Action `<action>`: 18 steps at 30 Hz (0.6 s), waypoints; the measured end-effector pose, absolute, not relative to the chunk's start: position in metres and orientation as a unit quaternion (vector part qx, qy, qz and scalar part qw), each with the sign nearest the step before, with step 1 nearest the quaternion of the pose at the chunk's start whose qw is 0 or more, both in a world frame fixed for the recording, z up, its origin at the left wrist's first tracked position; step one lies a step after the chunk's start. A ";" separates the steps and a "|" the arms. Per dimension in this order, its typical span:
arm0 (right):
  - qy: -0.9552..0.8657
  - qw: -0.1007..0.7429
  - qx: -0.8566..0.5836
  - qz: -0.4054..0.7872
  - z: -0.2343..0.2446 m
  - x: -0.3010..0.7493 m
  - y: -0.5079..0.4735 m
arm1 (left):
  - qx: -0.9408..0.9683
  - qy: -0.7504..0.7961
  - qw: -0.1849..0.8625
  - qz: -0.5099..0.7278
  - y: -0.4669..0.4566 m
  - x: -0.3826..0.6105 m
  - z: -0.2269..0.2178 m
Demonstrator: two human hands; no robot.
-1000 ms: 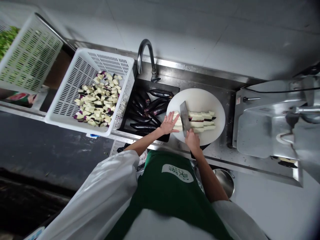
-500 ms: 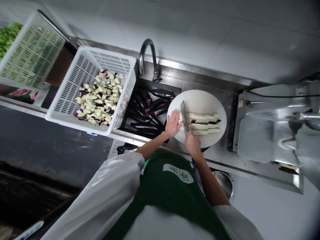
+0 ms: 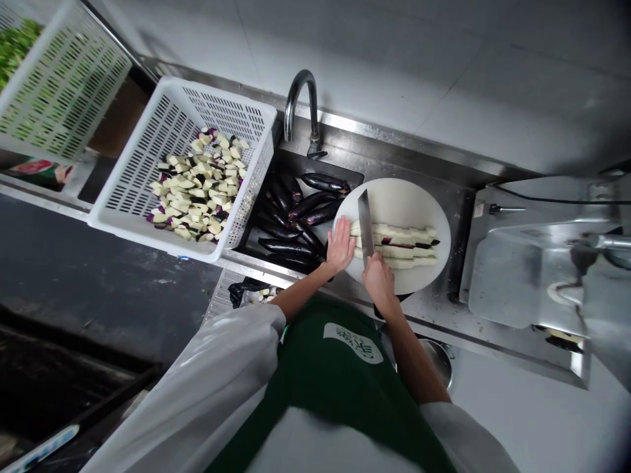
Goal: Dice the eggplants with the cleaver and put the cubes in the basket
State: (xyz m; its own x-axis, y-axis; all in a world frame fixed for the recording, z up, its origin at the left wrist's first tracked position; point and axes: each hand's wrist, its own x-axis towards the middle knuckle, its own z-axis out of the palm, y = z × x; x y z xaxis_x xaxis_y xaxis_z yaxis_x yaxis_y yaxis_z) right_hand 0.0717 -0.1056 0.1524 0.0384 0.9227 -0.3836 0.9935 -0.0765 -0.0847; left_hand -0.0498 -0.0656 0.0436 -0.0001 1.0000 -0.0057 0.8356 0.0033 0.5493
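Note:
My right hand (image 3: 378, 276) is closed round the handle of a kitchen knife (image 3: 366, 220), its broad blade pointing away from me across the board. Long pale eggplant strips (image 3: 407, 244), some with dark skin showing, lie side by side under and right of the blade. They rest on a round white cutting board (image 3: 419, 203). My left hand (image 3: 340, 246) lies flat with fingers stretched at the board's left edge, by the left ends of the strips. Whether its fingertips press on the strips I cannot tell.
Whole eggplants (image 3: 288, 247) fill the sink left of the board, below a curved faucet (image 3: 302, 98). A white plastic basket (image 3: 128, 164) holds eggplant chunks (image 3: 202, 187). Further left stands another basket (image 3: 69, 98) with chopped greens. A metal machine (image 3: 513, 276) is at the right.
The whole view has shifted slightly. The knife blade stands a little more upright over the strips. My left hand stays at the board's left side, its fingers somewhat closer together.

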 end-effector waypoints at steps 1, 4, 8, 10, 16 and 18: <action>0.673 0.105 0.710 -0.179 0.150 0.068 -0.107 | 0.685 0.671 0.207 0.193 -0.066 -0.048 0.042; 0.662 0.112 0.712 -0.206 0.140 0.054 -0.105 | 0.710 0.654 0.207 0.159 -0.065 -0.043 0.038; 0.649 0.092 0.722 -0.221 0.129 0.053 -0.091 | 0.716 0.655 0.193 0.144 -0.066 -0.042 0.033; 0.651 0.080 0.719 -0.230 0.127 0.063 -0.085 | 0.719 0.651 0.191 0.150 -0.067 -0.043 0.032; 0.648 0.012 0.730 -0.217 0.132 0.108 -0.086 | 0.706 0.646 0.223 0.188 -0.070 -0.059 0.029; 0.633 -0.049 0.744 -0.206 0.134 0.121 -0.091 | 0.729 0.618 0.217 0.201 -0.066 -0.067 0.028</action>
State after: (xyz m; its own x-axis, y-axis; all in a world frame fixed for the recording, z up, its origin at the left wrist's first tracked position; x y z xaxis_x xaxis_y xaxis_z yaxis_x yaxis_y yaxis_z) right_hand 0.1213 -0.0914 0.1336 0.1130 0.9630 -0.2446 0.9222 -0.1932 -0.3349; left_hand -0.0673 -0.0660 0.0280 0.1561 0.9875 0.0237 0.8131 -0.1421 0.5645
